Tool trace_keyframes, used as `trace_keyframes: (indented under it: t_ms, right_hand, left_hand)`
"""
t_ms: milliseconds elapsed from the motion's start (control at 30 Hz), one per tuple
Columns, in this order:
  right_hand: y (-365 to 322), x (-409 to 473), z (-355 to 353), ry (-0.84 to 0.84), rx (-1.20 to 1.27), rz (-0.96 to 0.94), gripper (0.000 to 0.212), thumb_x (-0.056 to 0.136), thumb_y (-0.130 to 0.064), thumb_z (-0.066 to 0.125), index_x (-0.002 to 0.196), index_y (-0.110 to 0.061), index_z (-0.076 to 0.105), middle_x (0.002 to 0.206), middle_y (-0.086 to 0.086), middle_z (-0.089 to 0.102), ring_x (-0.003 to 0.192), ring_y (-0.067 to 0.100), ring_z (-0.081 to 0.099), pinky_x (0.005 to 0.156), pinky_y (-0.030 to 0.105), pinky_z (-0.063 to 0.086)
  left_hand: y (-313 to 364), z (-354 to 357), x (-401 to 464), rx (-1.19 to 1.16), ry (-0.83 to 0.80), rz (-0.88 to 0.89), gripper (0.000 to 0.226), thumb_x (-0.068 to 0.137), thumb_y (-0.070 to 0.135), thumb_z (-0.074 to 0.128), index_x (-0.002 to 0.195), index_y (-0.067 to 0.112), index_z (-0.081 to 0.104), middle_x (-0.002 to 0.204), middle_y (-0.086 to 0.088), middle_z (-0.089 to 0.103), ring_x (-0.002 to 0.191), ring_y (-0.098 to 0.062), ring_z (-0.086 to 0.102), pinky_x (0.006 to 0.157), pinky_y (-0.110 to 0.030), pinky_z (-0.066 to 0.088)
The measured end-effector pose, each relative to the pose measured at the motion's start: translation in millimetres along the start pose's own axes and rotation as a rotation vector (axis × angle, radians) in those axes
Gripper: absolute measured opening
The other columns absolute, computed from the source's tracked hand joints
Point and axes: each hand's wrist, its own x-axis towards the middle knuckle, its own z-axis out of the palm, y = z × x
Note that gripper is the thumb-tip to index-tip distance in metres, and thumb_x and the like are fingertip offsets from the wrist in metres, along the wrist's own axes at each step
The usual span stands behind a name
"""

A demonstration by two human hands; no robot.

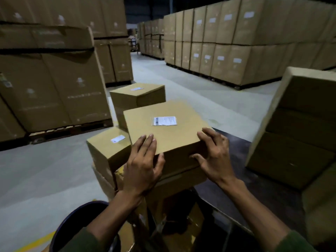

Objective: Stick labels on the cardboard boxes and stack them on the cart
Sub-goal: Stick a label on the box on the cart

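Top box (167, 128): centre frame, sits on a stack of other boxes, white label (164, 121) stuck on its lid twd 12 o'clock from the hands.
Left hand (142, 166): at box's near-left corner, approx 7 o'clock of the label; fingers flat on lid, thumb on the near side face, not curled round.
Right hand (214, 157): near-right corner, approx 5 o'clock; fingers spread over the edge, thumb low on side face.
Labelled boxes: one at 9 o'clock (107, 148) w/ small label, another at 11 o'clock (138, 96), both just beside.
Plain stack (298, 128): 3 o'clock, leaning, apart.
Floor (45, 170): grey concrete.
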Motion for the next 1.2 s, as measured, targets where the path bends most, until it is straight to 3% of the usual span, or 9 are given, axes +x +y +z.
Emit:
trace_keyframes:
  t_ms: [200,400,567,833,967,1067,1200]
  right_hand:
    - [43,-51,-39,0.041,-0.156,0.230,0.076,0.066,-0.026,0.090,0.132,-0.017,0.055,0.140,0.005,0.045,0.118,0.035,0.039,0.098,0.058,0.045]
    - [69,-85,-46,0.066,-0.302,0.406,0.074,0.064,-0.034,0.091,0.128,-0.017,0.057,0.135,0.005,0.046,0.107,0.035,0.041,0.083,0.047,0.051]
    - [79,-91,-28,0.028,-0.393,0.521,0.075,0.065,-0.044,0.088,0.129,-0.019,0.057,0.135,0.006,0.045,0.107,0.033,0.042,0.079,0.043,0.053]
    - [90,-74,1,-0.110,-0.467,0.647,0.070,0.083,-0.048,0.073,0.140,-0.016,0.047,0.146,0.011,0.037,0.118,0.031,0.037,0.088,0.043,0.053]
    - [99,-56,0,-0.121,-0.505,0.592,0.056,0.090,-0.058,0.055,0.125,-0.014,0.061,0.126,0.013,0.052,0.106,0.031,0.047,0.083,0.043,0.050]
    - [107,-28,-4,-0.139,-0.586,0.626,0.045,0.090,-0.057,0.055,0.103,-0.016,0.069,0.106,0.008,0.060,0.097,0.031,0.050,0.078,0.039,0.044]
    - [117,31,-3,-0.252,-0.482,0.674,0.030,0.091,-0.042,0.063,0.107,-0.018,0.071,0.111,0.007,0.066,0.106,0.031,0.055,0.087,0.040,0.044]
  left_hand:
    - [43,60,14,-0.163,-0.122,0.144,0.050,0.094,0.036,0.047,0.127,0.001,0.062,0.133,-0.013,0.061,0.130,-0.031,0.050,0.102,-0.041,0.046]
    - [49,126,31,-0.346,-0.237,0.292,0.047,0.095,0.034,0.048,0.128,0.003,0.063,0.133,-0.010,0.062,0.134,-0.026,0.047,0.104,-0.044,0.047]
    - [38,164,42,-0.402,-0.310,0.304,0.049,0.094,0.035,0.047,0.125,0.001,0.064,0.132,-0.012,0.063,0.133,-0.028,0.049,0.104,-0.047,0.048]
    - [10,209,69,-0.418,-0.482,0.214,0.068,0.096,0.048,0.028,0.142,0.003,0.048,0.149,-0.012,0.046,0.145,-0.025,0.030,0.118,-0.046,0.029]
    - [1,226,87,-0.374,-0.515,0.182,0.078,0.096,0.056,0.015,0.148,0.002,0.038,0.157,-0.014,0.033,0.149,-0.026,0.019,0.119,-0.037,0.015]
    - [-4,233,88,-0.346,-0.495,0.202,0.073,0.099,0.052,0.019,0.145,-0.001,0.042,0.153,-0.017,0.039,0.147,-0.029,0.026,0.119,-0.043,0.024]
    - [-3,234,84,-0.350,-0.468,0.215,0.063,0.099,0.042,0.030,0.137,-0.003,0.051,0.145,-0.022,0.048,0.140,-0.036,0.039,0.109,-0.055,0.040]
